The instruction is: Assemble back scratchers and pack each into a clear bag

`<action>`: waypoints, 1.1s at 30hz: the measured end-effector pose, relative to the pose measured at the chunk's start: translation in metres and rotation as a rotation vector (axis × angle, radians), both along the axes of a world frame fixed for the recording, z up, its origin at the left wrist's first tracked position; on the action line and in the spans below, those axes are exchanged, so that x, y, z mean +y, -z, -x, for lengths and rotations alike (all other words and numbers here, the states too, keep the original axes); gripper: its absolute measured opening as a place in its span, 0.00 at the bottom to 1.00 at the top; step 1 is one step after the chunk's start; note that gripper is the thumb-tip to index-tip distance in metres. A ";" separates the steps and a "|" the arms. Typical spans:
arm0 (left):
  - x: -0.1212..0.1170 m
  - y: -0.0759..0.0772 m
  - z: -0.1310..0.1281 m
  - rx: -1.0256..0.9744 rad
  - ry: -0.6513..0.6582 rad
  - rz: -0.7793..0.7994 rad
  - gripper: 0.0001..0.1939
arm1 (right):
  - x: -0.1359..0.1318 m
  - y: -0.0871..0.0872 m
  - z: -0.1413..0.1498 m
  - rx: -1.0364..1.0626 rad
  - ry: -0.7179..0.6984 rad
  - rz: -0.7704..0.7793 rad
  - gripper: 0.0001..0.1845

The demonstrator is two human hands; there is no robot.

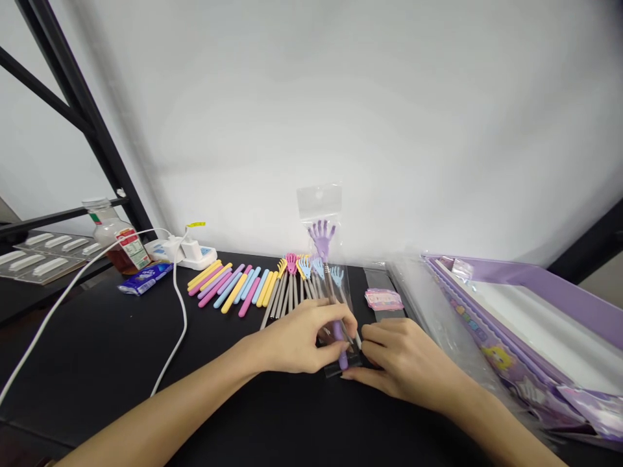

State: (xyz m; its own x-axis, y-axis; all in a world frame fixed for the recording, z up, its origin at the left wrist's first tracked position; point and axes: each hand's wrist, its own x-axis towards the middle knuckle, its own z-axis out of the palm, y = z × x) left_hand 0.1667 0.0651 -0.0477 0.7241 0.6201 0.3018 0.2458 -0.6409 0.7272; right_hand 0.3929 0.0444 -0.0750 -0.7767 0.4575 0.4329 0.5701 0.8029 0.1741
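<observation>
A purple hand-shaped back scratcher [322,241] with a metal rod and purple handle stands tilted inside a clear plastic bag [319,201]. My left hand [306,334] is closed round its handle through the bag, thumb and fingers pinching it from the left. At the bag's lower end, my right hand [406,353] has its fingers curled, with the thumb by the handle's tip and the fingers at the bag's edge. Just behind my left hand lie several back scratcher rods [291,285] with pink, yellow and blue hand-shaped heads.
Several coloured handles [233,285] lie in a row on the black table [214,395]. Pink printed cards [383,299] rest to the right, beside clear plastic bags [423,305] and a purple display box [535,272]. At left are a power strip [199,256], white cable [181,311], blue packet [146,279] and bottle [114,237].
</observation>
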 end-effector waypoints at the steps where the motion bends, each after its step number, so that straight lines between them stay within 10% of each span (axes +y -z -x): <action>1: 0.000 0.001 0.000 -0.035 0.017 0.066 0.11 | 0.001 0.000 0.000 0.004 0.006 0.002 0.23; 9: 0.004 0.005 0.001 -0.195 0.037 0.273 0.51 | 0.003 0.002 -0.001 0.047 0.055 0.127 0.20; 17: 0.003 0.004 -0.004 -0.387 -0.138 0.306 0.55 | -0.001 -0.006 0.011 0.245 0.304 0.503 0.18; 25: 0.005 0.001 -0.003 -0.522 -0.043 0.463 0.60 | 0.004 -0.001 0.014 0.508 0.333 0.703 0.19; 33: 0.011 0.008 -0.004 -0.623 -0.026 0.480 0.56 | 0.001 -0.003 0.012 0.533 0.435 0.685 0.26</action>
State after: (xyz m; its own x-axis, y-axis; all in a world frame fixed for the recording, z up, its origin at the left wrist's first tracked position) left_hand 0.1706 0.0763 -0.0557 0.4933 0.7996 0.3424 -0.2877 -0.2216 0.9318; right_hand 0.3808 0.0455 -0.0723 -0.2588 0.9424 0.2117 0.7095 0.3342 -0.6204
